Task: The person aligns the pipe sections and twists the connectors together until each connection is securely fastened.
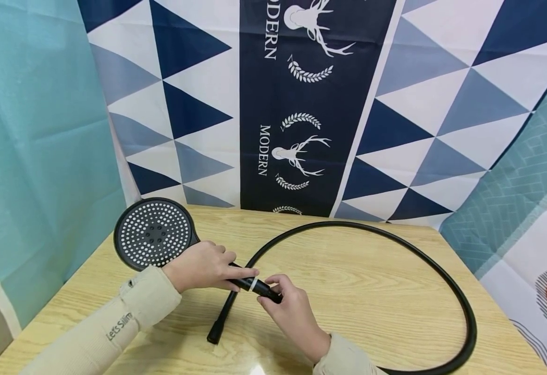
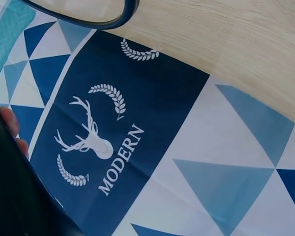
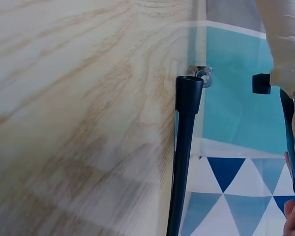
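A black hand shower [image 1: 153,234] with a round, perforated head is held at an angle above the table. My left hand [image 1: 205,265] grips its handle, with the index finger stretched along it. Just past that fingertip a white ring [image 1: 253,284] circles the handle. My right hand [image 1: 292,307] pinches the black lower end of the handle [image 1: 275,297] between thumb and fingers. A black shower hose [image 1: 423,255] curves over the table, its loose connector [image 3: 188,96] pointing toward me. The hose's other end is hidden by the right sleeve. A dark shape [image 2: 19,191] fills the left wrist view's corner.
The wooden table [image 1: 372,291] carries the hose in a wide loop. Behind it hangs a patterned cloth [image 1: 203,104] with triangles and deer heads. Teal cloth [image 1: 44,130] hangs at the left, and more patterned cloth [image 1: 526,219] at the right.
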`<action>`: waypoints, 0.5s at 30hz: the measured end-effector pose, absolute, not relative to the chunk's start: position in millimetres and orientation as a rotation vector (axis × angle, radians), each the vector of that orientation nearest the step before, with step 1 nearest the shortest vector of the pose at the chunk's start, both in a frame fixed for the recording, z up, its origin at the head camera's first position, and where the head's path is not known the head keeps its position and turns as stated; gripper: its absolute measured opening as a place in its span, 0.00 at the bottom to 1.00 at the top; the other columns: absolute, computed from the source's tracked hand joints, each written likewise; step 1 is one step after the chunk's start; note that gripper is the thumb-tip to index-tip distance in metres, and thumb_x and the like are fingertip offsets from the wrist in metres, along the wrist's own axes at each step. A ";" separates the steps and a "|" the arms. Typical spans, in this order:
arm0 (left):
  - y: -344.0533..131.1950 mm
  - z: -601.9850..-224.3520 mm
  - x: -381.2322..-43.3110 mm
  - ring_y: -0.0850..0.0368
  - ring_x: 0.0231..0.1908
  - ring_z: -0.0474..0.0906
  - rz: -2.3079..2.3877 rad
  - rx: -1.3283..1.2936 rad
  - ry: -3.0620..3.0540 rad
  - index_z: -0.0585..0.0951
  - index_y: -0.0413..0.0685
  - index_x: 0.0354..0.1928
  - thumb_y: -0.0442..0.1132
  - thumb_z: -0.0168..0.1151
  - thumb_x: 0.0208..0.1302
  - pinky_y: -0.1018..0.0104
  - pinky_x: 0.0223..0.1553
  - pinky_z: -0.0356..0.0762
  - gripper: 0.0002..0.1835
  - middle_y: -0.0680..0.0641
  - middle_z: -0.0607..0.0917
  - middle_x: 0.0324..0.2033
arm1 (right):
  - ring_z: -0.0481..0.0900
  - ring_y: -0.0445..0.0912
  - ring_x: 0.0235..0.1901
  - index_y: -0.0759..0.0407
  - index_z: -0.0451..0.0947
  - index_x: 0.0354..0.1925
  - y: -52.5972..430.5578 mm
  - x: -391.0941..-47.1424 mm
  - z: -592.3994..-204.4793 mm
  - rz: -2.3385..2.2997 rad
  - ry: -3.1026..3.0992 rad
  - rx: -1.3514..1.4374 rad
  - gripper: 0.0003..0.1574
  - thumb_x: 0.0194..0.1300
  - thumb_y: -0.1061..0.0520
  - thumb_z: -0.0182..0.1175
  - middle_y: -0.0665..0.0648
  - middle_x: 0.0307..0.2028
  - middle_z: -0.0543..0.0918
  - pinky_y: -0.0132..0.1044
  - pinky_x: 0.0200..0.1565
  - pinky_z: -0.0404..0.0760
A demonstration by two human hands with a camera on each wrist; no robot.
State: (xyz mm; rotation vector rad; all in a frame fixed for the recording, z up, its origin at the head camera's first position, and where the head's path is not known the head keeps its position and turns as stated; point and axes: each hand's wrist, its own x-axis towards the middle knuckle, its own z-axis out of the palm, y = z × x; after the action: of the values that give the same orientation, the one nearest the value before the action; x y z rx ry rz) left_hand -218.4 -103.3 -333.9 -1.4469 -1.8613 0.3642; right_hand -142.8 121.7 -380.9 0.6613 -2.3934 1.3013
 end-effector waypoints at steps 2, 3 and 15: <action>-102.9 -333.9 -218.3 0.64 0.13 0.62 0.363 -1.446 -1.867 0.78 0.69 0.54 0.66 0.62 0.54 0.74 0.15 0.62 0.26 0.57 0.70 0.18 | 0.74 0.34 0.19 0.66 0.75 0.41 122.2 -143.6 -382.0 1.287 -2.377 0.671 0.17 0.53 0.69 0.68 0.55 0.26 0.83 0.28 0.21 0.73; -102.7 -333.9 -218.4 0.64 0.13 0.62 0.358 -1.449 -1.870 0.78 0.69 0.54 0.66 0.61 0.54 0.74 0.15 0.62 0.26 0.57 0.70 0.18 | 0.74 0.34 0.19 0.66 0.76 0.41 122.7 -143.9 -382.8 1.288 -2.362 0.682 0.16 0.53 0.70 0.69 0.55 0.26 0.83 0.28 0.21 0.73; -101.2 -331.9 -217.3 0.64 0.13 0.62 0.330 -1.460 -1.887 0.79 0.69 0.54 0.66 0.61 0.55 0.74 0.15 0.62 0.25 0.57 0.71 0.18 | 0.83 0.42 0.27 0.69 0.82 0.40 125.6 -147.1 -383.5 1.309 -2.286 0.756 0.14 0.52 0.71 0.69 0.62 0.33 0.86 0.27 0.25 0.79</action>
State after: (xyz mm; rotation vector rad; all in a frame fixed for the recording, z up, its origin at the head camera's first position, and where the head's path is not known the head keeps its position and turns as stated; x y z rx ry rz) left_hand -217.3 -101.2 -331.9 -1.4600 -1.8871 0.3300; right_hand -147.1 125.6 -383.5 0.7561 -2.2861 1.3092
